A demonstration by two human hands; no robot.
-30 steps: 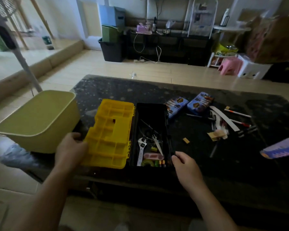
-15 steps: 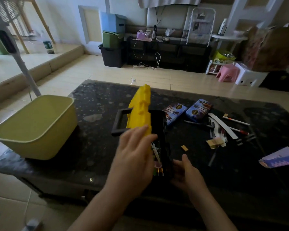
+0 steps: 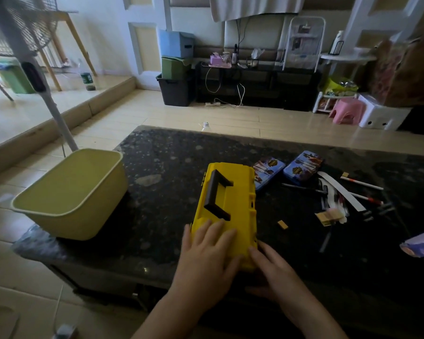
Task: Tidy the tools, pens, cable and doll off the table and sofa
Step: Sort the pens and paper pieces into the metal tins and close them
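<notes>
The yellow toolbox (image 3: 233,199) lies closed on the dark stone table (image 3: 162,172), its black handle on top. My left hand (image 3: 206,263) rests flat on the near end of the lid, fingers spread. My right hand (image 3: 277,272) touches the box's near right corner. To the right lie two blue pencil cases (image 3: 301,165), several pens (image 3: 362,184) and small bits scattered on the table. The tools are hidden inside the box.
A pale yellow tub (image 3: 71,192) stands on the table's left corner. A fan pole (image 3: 56,113) rises behind it. A purple booklet (image 3: 421,243) lies at the right edge. Stacked bins, a dark cabinet and a pink stool stand across the tiled floor.
My left hand swung the yellow lid over from the left and brought it down; the toolbox went from wide open to closed. My right hand stayed at the near right corner.
</notes>
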